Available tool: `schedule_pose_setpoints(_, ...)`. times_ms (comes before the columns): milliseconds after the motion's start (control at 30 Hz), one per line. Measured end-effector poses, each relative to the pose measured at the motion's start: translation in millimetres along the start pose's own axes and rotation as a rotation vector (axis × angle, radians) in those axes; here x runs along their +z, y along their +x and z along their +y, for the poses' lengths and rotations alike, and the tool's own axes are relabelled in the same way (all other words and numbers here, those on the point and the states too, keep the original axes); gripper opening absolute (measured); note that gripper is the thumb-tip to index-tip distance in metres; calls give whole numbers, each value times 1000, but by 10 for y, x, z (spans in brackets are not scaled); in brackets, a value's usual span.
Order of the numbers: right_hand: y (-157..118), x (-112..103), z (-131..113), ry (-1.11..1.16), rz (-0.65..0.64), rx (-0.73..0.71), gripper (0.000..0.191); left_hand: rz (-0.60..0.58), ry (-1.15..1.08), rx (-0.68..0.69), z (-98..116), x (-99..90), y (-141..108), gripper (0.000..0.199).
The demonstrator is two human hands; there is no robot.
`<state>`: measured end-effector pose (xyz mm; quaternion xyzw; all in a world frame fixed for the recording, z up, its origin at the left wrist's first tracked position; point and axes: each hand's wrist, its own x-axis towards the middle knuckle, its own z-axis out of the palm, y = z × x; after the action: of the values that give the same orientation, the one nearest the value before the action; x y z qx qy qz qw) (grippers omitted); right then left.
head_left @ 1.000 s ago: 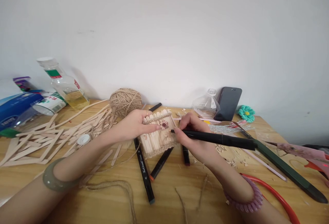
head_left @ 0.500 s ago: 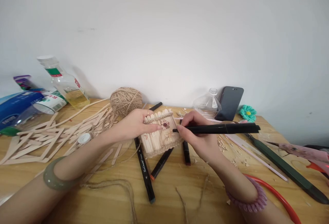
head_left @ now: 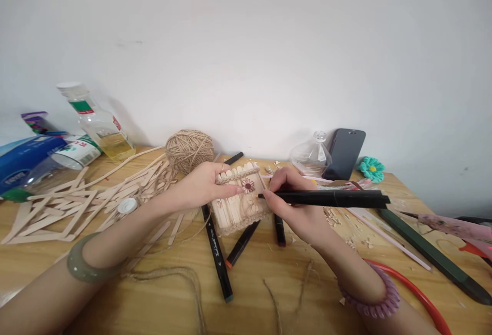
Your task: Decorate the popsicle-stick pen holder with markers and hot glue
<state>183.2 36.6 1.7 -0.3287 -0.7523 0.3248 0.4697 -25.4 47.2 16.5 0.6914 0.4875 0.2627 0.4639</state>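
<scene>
At the centre of the frame we hold a small panel of pale wooden craft sticks edged with jute twine, tilted up off the wooden table. Our left hand is closed on its left edge, thumb across the front beside a drawn red flower. Our right hand pinches a long black marker, fingers wrapped tight, tip touching the panel's right side. We judge the drawing step is under way; the next stroke needs a steady panel. More black markers lie below, a ball of jute twine above left.
</scene>
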Motion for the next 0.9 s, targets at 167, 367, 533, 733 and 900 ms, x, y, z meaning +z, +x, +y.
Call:
schedule_pose_setpoints(167, -14, -1, 1, 3, -10, -4, 18, -3, 20, 20, -14, -8, 10, 33)
schedule_pose_setpoints(367, -12, 0, -17, -1, -21, 6, 18, 1, 2, -3, -4, 3, 8, 34)
schedule_pose_setpoints(533, -6, -1, -22, -10, -20, 1, 18, 12, -5, -4, -1, 11, -5, 32)
schedule_pose_setpoints(733, 4, -3, -29, -4, -23, -6, 19, 7, 5, 8, -6, -4, -5, 32)
schedule_pose_setpoints(900, -4, -7, -30, 7, -33, 5, 18, 9, 9, 5, -6, 2, 6, 32)
